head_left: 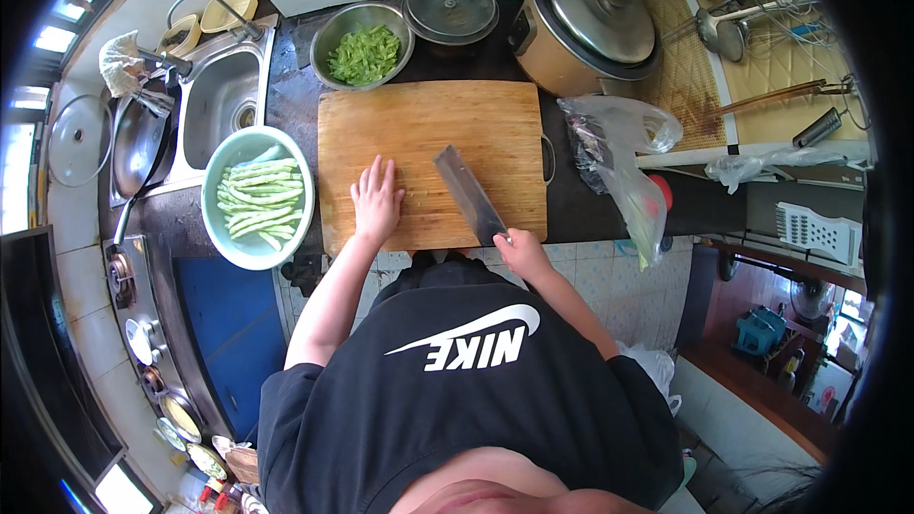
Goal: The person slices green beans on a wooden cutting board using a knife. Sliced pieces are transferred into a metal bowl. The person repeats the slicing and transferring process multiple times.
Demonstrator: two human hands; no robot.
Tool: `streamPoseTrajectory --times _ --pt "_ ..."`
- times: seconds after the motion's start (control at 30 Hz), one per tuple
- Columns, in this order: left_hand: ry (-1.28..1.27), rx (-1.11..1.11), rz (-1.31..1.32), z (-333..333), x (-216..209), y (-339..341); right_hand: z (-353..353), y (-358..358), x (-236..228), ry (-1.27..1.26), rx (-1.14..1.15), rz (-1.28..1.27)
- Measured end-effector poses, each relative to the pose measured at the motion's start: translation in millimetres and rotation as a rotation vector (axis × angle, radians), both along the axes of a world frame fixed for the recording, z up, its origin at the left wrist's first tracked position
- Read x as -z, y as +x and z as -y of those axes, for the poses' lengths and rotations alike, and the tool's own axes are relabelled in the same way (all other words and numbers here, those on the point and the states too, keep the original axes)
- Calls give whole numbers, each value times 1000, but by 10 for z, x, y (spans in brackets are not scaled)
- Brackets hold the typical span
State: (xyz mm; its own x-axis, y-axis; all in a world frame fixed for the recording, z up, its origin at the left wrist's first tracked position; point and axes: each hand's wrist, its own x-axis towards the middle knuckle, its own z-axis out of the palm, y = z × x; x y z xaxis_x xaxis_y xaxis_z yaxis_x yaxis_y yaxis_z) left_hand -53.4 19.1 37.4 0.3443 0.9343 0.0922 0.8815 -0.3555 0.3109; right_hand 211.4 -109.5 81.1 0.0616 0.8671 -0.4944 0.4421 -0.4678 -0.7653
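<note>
A wooden cutting board (pixel 419 119) lies in front of me on the dark counter. My left hand (pixel 377 202) rests flat on its left part, fingers stretched out and holding nothing. In my right hand (pixel 522 252), at the board's near right edge, is the handle of a cleaver (pixel 466 192); its wide blade slants up and left over the wood. Left of the board stands a pale green basin (pixel 211 192) with long green beans (pixel 259 195) in it. Behind the board a metal bowl (pixel 326 38) holds chopped green vegetable pieces (pixel 365 54).
A lidded pot (pixel 449 6) and a large cooker (pixel 586 24) stand at the back. Clear plastic bags (pixel 624 148) lie right of the board. At the left are a sink (pixel 221 95) with a tap (pixel 214 0), and a wok (pixel 143 148). Ladles (pixel 721 36) hang at the right.
</note>
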Motion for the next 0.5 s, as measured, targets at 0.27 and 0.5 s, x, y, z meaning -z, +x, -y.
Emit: streamPoseTrajectory --times 0.27,0.5 --pt "-47 103 1 302 5 30 74 248 279 -240 94 -404" --pt "-274 -75 -214 615 35 144 77 224 457 -270 91 -458"
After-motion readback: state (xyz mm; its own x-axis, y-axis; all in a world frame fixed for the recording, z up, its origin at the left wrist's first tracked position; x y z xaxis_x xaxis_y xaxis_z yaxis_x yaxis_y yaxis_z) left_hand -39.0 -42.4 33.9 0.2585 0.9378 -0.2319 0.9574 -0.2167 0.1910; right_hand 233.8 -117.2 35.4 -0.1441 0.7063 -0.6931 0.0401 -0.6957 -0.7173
